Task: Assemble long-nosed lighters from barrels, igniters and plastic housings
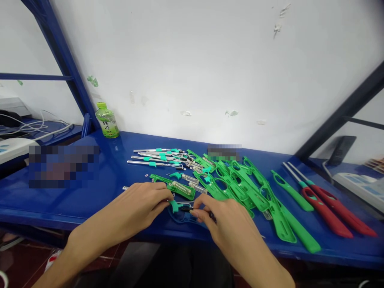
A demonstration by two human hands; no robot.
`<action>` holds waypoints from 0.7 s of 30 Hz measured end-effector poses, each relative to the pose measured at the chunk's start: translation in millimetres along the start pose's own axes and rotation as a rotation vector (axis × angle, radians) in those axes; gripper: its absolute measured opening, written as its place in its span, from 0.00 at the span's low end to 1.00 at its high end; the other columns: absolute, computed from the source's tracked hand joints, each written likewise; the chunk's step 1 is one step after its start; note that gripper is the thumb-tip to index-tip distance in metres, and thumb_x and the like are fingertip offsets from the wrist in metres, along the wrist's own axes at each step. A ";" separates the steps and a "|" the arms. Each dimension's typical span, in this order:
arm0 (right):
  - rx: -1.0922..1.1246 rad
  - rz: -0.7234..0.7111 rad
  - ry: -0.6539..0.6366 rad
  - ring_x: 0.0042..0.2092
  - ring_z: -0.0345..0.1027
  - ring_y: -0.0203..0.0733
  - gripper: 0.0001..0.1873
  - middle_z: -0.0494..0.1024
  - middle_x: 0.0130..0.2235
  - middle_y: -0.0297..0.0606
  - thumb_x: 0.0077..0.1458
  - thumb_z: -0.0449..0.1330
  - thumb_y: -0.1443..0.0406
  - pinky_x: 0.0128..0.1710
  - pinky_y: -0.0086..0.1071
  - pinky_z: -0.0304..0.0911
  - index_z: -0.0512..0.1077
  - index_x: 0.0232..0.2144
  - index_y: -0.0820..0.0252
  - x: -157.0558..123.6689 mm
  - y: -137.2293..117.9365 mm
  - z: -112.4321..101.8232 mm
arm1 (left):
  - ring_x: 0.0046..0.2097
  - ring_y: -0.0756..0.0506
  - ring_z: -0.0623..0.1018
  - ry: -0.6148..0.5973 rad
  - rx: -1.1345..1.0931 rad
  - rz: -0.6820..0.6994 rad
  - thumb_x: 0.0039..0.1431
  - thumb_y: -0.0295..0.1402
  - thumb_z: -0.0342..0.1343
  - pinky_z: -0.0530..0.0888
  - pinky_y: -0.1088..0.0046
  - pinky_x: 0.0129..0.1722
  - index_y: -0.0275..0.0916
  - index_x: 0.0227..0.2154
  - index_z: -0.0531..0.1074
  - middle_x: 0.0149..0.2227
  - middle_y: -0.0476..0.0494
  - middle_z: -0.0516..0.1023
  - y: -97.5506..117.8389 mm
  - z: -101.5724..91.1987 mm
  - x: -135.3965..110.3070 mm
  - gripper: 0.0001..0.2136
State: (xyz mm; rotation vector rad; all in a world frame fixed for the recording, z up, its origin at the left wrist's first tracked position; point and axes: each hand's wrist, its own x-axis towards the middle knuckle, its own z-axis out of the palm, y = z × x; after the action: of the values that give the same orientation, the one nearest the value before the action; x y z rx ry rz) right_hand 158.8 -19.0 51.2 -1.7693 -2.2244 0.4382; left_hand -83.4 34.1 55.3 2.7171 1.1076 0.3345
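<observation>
Shells (240, 186) crowd right hand (231, 228) and left hand (141, 206), both pinching teal part (174, 206).

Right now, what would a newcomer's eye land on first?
The heap of bright green lighter shells sprawled across the blue bench, with two red lighters at its right end. Nearer the camera, the left hand and right hand pinch a small teal-and-black part between them.

The only lettering in view is on the label of a green-capped bottle (107, 122) at the back of the blue surface (120, 168): dark Chinese characters, too small to read with certainty.
</observation>
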 end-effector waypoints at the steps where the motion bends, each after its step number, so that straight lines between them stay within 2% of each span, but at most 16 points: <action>1: -0.007 -0.005 0.007 0.34 0.81 0.46 0.03 0.86 0.32 0.28 0.71 0.62 0.62 0.29 0.33 0.54 0.76 0.41 0.49 -0.1 0.4 0.3 | 0.42 0.45 0.81 -0.009 0.001 0.002 0.73 0.26 0.55 0.69 0.70 0.40 0.45 0.43 0.79 0.41 0.51 0.83 1.3 0.4 0.8 0.09; 5: -0.037 -0.014 0.015 0.34 0.81 0.47 0.02 0.86 0.33 0.27 0.70 0.63 0.62 0.29 0.34 0.52 0.76 0.41 0.48 -0.1 0.6 0.2 | 0.40 0.45 0.81 -0.031 -0.014 -0.007 0.73 0.26 0.55 0.67 0.70 0.37 0.45 0.40 0.78 0.40 0.52 0.82 6.7 2.8 3.6 0.08; 9: -0.035 -0.037 0.028 0.35 0.82 0.47 0.02 0.86 0.33 0.28 0.69 0.64 0.63 0.29 0.34 0.51 0.76 0.40 0.49 -0.6 0.2 0.5 | 0.41 0.45 0.82 -0.058 -0.032 -0.011 0.73 0.26 0.55 0.68 0.70 0.38 0.44 0.41 0.78 0.40 0.51 0.83 9.4 6.0 5.3 0.09; 15: -0.046 -0.096 0.128 0.31 0.80 0.45 0.04 0.84 0.30 0.28 0.67 0.66 0.65 0.27 0.35 0.47 0.76 0.38 0.50 -2.9 -0.7 3.1 | 0.41 0.44 0.83 -0.061 -0.019 -0.006 0.72 0.25 0.54 0.69 0.70 0.39 0.43 0.41 0.79 0.40 0.50 0.84 8.5 10.9 6.4 0.10; 21: -0.085 -0.067 0.090 0.32 0.80 0.46 0.03 0.85 0.31 0.29 0.67 0.67 0.66 0.27 0.35 0.46 0.77 0.39 0.51 -4.4 -3.2 0.7 | 0.39 0.44 0.83 -0.020 -0.004 0.051 0.71 0.23 0.53 0.68 0.70 0.38 0.43 0.39 0.78 0.39 0.49 0.84 4.9 16.9 6.9 0.10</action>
State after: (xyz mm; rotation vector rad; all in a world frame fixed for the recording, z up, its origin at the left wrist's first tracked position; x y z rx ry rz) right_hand 156.7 -24.0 51.7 -1.7131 -2.2626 0.2480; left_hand -70.7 34.1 41.3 2.7432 1.0331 0.3161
